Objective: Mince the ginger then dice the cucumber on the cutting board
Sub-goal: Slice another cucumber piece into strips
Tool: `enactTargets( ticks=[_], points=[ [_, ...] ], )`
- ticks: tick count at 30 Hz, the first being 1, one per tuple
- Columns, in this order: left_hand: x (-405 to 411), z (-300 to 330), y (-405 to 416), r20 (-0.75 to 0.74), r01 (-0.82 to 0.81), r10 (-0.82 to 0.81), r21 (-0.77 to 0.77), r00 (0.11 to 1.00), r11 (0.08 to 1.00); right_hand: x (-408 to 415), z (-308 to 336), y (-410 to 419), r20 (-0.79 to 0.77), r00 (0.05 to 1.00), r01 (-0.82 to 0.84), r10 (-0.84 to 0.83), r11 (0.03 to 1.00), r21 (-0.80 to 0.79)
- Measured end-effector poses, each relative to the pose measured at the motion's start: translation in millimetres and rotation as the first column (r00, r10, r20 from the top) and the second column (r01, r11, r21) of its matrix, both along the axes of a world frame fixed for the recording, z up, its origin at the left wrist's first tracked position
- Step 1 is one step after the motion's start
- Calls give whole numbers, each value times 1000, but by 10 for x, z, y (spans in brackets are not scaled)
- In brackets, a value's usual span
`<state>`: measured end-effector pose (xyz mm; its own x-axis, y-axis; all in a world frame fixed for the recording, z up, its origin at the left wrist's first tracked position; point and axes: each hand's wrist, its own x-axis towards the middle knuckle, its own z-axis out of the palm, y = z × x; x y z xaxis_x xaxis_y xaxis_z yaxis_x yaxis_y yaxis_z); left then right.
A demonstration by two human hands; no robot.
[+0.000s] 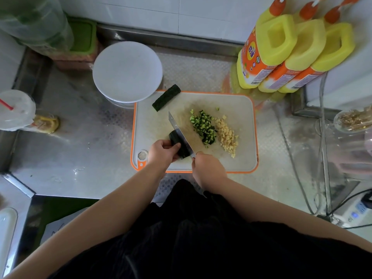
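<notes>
Ginger (227, 135) is already minced, pile at 3 o'clock on the board (237, 158); diced cucumber (203, 128) sits touching its left side. Left hand (162, 153) has its fingers curled round a dark cucumber piece (178, 144) near the board's 7 o'clock, and the right hand (209, 168) is clenched on the knife (180, 133) handle, blade resting against the piece's right side. Main risk: left fingertips (176, 146) lie just beside the blade, so if the rounded skin rolls or the blade skates on it, the cut goes into a finger. Second risk: the two piles touch, so a sideways sweep of the blade likely mixes ginger into cucumber. Third: another cucumber piece (166, 97) lies at 11 o'clock, hanging over the board's edge, and a nudge could roll it off. Surface (80, 154) is embossed steel, which looks slick, so the board may slide under a hard chop. Round white lid (127, 71) at 10 o'clock overlaps the board's corner, three yellow bottles (289, 51) stand at 1 o'clock, a lidded cup (16, 109) with a red straw at 9 o'clock. White tiled wall behind, cables and a power strip (354, 214) at 4 o'clock.
</notes>
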<state>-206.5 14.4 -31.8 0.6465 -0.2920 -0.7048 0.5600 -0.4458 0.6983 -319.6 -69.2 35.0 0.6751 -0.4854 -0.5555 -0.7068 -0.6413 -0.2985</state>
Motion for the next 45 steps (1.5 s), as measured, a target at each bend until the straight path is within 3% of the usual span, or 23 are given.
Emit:
enactTargets(
  ticks=[6, 12, 17, 25, 32, 38, 45],
  points=[
    [-19, 28, -7, -17, -22, 22, -12, 1000, 1000, 139, -2, -22, -6, 1000, 18, -18, 999, 36],
    [-20, 25, -3, -24, -30, 30, -7, 999, 1000, -12, -12, 30, -61, 995, -79, 77, 996, -35],
    [-21, 33, -12, -29, -30, 30, -4, 999, 1000, 166, -95, 13, -53, 999, -5, 4, 1000, -16],
    [-18, 30, -9, -28, -21, 22, 3, 999, 1000, 62, -142, 10, -78, 997, -18, 19, 1000, 12],
    [-36, 16, 3, 22, -8, 8, 28, 1000, 1000, 67, -186, -37, -37, 999, 40, -38, 997, 68],
    [-39, 34, 22, 25, -8, 7, 16, 1000, 1000, 4, -70, -125, 41, 983, 174, -180, 977, 125],
    [-42, 19, 30, 24, -7, 7, 4, 1000, 1000, -81, 51, -85, 43, 996, 81, -84, 994, 78]
  ],
)
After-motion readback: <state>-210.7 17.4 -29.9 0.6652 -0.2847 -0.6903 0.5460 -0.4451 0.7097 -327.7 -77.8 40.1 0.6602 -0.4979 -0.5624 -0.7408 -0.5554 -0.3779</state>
